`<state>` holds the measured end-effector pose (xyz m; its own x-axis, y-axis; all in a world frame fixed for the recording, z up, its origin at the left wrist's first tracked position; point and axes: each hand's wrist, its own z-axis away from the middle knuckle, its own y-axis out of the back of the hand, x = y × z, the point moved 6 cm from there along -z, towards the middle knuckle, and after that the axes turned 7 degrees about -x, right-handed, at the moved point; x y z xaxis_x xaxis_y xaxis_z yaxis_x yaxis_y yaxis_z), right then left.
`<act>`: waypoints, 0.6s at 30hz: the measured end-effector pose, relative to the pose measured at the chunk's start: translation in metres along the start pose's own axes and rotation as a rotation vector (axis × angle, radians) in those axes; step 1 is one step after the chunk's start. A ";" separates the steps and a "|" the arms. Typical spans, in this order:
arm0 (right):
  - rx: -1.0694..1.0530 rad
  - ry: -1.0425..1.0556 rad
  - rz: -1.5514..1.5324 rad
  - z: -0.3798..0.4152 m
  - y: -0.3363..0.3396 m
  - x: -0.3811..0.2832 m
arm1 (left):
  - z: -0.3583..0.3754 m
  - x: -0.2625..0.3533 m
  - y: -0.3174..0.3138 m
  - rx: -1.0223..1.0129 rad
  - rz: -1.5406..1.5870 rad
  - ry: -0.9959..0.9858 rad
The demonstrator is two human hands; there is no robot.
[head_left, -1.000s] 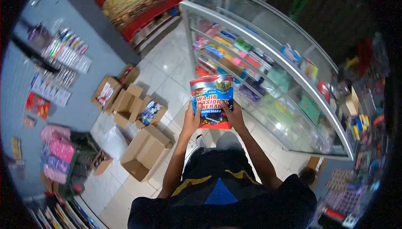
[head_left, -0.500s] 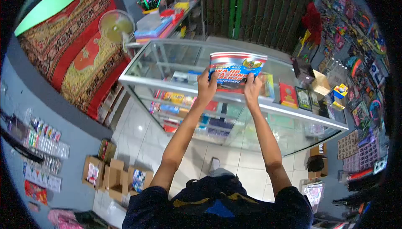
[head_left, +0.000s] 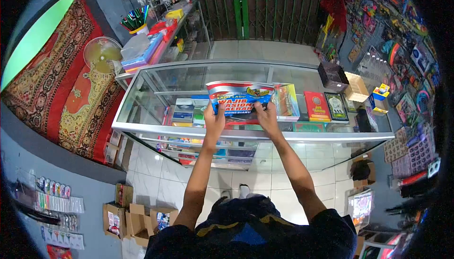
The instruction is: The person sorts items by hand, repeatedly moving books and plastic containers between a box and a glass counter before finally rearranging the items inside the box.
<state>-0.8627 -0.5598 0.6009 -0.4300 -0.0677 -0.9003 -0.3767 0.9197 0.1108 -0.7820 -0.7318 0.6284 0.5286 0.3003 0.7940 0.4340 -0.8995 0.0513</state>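
Note:
Both hands hold a songbook with a blue, red and white cover that reads "Wajib Nasional". My left hand grips its lower left corner, thumb on the cover and fingers behind. At the lower right, my right hand grips it the same way. The book is tilted toward me and slightly bowed, over the glass display counter. Just right of it, colourful books lie on the counter, then a red book and a dark framed-cover book.
A dark basket and a wooden box stand at the counter's right end. Folders and a fan are at the left. Open cardboard boxes sit on the floor at lower left. Hanging goods cover the right wall.
My view has turned, so the counter lies more level across it. The songbook and both hands appear lower and further left, with the grip unchanged.

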 end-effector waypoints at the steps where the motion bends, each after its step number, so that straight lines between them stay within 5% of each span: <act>1: 0.013 -0.020 -0.083 -0.001 -0.004 0.005 | -0.002 -0.007 0.000 -0.036 0.003 0.030; 4: -0.004 -0.009 -0.012 -0.002 -0.010 -0.005 | -0.001 -0.018 0.001 -0.074 -0.043 0.197; 7: -0.048 -0.102 -0.023 0.000 -0.016 -0.010 | -0.006 -0.004 0.005 0.027 -0.025 0.051; 10: -0.005 0.050 0.062 0.014 -0.042 -0.042 | 0.016 0.016 0.047 -0.012 -0.311 -0.035; 12: -0.268 -0.112 -0.001 0.038 -0.077 -0.047 | 0.052 0.028 0.087 -0.008 -0.502 0.200; 14: -0.264 0.186 0.237 0.074 -0.116 -0.034 | 0.099 0.039 0.118 0.134 -0.256 0.491; 16: -0.749 -0.298 0.068 0.107 -0.163 -0.012 | 0.153 0.035 0.150 0.246 -0.248 0.366; 18: -0.898 -0.255 -0.038 0.140 -0.198 0.006 | 0.213 0.010 0.186 0.266 -0.251 0.529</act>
<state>-0.6759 -0.6878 0.5144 -0.2511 0.0934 -0.9635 -0.9257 0.2676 0.2672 -0.5405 -0.8286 0.5164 -0.0144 0.2330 0.9724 0.6998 -0.6923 0.1763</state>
